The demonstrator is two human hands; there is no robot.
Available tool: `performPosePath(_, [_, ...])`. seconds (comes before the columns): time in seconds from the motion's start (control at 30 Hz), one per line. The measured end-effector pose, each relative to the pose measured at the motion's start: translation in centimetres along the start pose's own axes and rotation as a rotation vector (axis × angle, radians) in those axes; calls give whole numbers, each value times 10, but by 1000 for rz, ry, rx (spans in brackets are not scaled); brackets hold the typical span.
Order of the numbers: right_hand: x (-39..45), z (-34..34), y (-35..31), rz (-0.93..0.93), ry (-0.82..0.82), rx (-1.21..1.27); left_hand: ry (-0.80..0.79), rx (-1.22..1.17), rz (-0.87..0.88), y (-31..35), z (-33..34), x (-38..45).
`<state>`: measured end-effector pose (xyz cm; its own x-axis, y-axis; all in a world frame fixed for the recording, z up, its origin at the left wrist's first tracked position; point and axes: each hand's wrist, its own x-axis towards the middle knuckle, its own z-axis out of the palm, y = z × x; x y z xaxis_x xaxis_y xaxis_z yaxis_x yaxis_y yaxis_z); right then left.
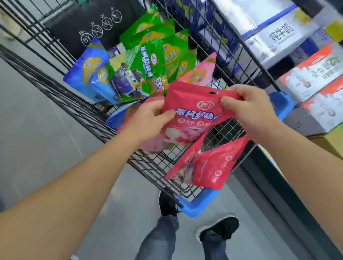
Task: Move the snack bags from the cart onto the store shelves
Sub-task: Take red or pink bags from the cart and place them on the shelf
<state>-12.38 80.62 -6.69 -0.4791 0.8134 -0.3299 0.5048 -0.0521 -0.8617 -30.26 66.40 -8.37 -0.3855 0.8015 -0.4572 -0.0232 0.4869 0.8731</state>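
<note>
A red snack bag (193, 115) is held over the black wire cart (165, 169) by both hands. My left hand (147, 119) grips its left edge and lower part, with more pink bags behind it. My right hand (250, 107) pinches its top right corner. A second red bag (206, 164) leans against the cart's near wall. Green bags (150, 56), blue bags (90, 71) and a pink bag (198, 74) stand farther inside the cart.
Stacked cartons (316, 77) in white, blue and red fill the shelving to the right of the cart. The cart has blue plastic corners (195, 205). My legs and black shoes (217, 228) stand on grey floor below.
</note>
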Motion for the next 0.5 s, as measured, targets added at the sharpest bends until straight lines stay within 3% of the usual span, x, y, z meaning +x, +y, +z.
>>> performPosePath(0.13, [-1,-12,0,-8,103,299,118,-71,10,15,14,10])
performPosePath(0.23, [2,-28,8,83,55,629,134,-175,13,32,20,13])
performPosePath(0.33, [-4,-47,14,80,-9,616,99,-294,49,59,35,15])
performPosePath(0.5, [-25,-92,29,17,169,502,-29,-376,95,114,90,11])
